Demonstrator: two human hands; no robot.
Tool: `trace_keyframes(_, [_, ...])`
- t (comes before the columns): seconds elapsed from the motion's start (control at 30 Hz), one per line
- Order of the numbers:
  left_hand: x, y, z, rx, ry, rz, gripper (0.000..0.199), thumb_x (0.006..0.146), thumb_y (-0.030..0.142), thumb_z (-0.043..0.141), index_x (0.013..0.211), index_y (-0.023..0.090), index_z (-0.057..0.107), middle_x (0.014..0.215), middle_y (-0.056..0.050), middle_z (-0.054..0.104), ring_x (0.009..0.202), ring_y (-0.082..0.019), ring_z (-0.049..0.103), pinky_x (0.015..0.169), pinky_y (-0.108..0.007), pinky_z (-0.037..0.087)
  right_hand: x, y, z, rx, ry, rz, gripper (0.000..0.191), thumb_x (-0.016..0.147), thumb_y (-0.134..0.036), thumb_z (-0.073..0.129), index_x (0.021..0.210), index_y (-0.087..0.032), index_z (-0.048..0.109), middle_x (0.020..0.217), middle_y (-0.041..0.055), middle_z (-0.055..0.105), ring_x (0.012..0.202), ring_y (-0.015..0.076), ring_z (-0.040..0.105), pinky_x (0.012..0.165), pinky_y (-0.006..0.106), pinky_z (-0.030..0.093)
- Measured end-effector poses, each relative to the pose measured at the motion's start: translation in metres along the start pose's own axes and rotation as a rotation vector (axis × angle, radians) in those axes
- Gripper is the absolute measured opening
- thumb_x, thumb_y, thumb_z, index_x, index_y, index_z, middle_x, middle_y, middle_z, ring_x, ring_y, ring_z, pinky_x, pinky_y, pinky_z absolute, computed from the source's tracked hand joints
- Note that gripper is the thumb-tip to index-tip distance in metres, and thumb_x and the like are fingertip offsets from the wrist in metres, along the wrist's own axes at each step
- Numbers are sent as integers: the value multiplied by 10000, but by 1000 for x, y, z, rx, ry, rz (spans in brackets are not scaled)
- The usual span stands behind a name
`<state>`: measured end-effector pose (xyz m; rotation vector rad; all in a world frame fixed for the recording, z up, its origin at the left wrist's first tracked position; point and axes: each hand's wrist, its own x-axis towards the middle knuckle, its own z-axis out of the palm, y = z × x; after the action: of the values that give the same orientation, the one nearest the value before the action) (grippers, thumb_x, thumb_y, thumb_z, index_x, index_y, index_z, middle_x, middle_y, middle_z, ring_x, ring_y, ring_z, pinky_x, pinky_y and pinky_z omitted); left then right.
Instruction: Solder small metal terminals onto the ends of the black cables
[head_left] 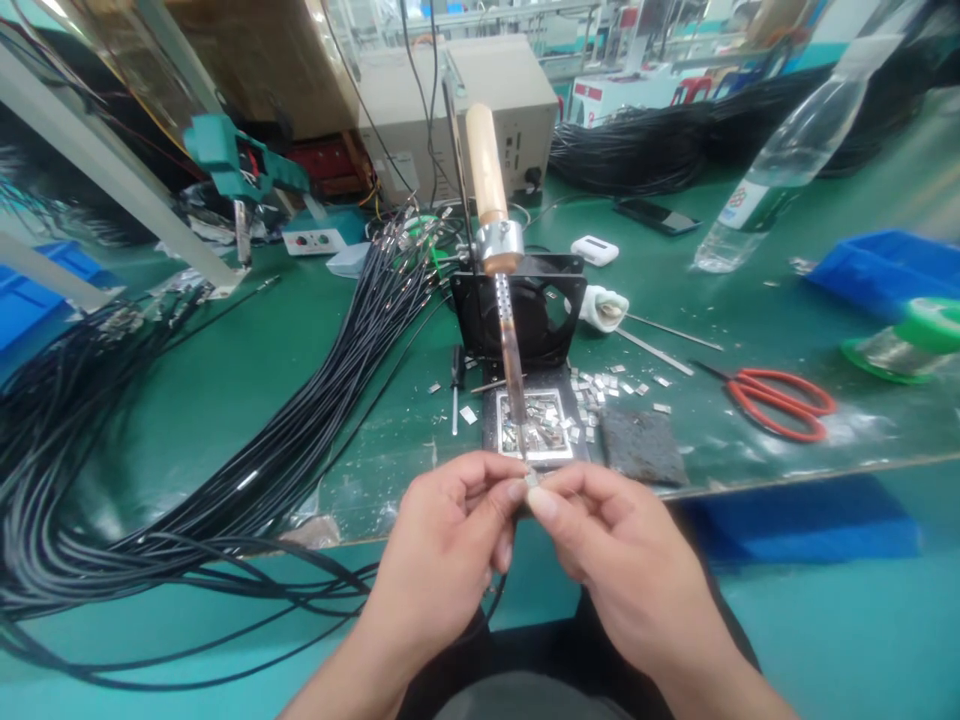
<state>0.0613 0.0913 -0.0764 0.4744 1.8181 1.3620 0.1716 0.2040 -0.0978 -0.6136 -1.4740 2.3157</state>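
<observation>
Head view: nearest, the left hand (442,540) and right hand (637,555) meet at the front edge of the green worktop (667,300), both pinching a small metal piece (532,478) between thumb and fingers. Just beyond, a wooden-handled soldering iron (509,350) points its tip down at this piece; contact is too small to tell. Behind lies a square, white-rimmed tray (551,456) of metal bits, with a dark block (643,445) to its right. Red-handled scissors (750,388) rest farther right, and black cables (300,430) sweep across the left. Farther back stand a black fan (544,318), a clear bottle (787,160) and a beige machine (525,90).
</observation>
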Motion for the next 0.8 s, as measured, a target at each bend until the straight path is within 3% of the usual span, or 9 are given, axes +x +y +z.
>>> trace_keyframes(0.3, [-20,-3,-3,88,-3,35,279,957,436,705,1027,170,747,598,21,568,533,-101,491,485,-198,359,-14,1,-21,-71,46,161,449,871,-580,803,888,-150,675,578,-82,339,531,47,270,467,182,223])
trace_keyframes(0.43, [-25,-4,-4,121,18,52,263,936,454,733,994,201,775,714,-9,660,618,-122,538,560,-218,426,-15,-3,-20,-92,54,133,429,880,-562,799,883,-147,688,567,-83,319,529,49,267,468,183,224])
trace_keyframes(0.6, [-31,-6,-6,164,50,95,232,928,449,741,973,227,789,928,-36,763,834,-172,656,762,-259,505,-15,-2,-18,-132,60,91,411,884,-549,801,900,-149,709,573,-76,330,531,48,275,466,185,217])
trace_keyframes(0.8, [-34,-6,-8,221,78,93,236,923,460,740,987,238,788,896,-23,747,803,-170,628,744,-271,484,-14,-3,-17,-169,63,56,417,883,-563,801,911,-156,720,592,-69,356,539,43,299,475,177,243])
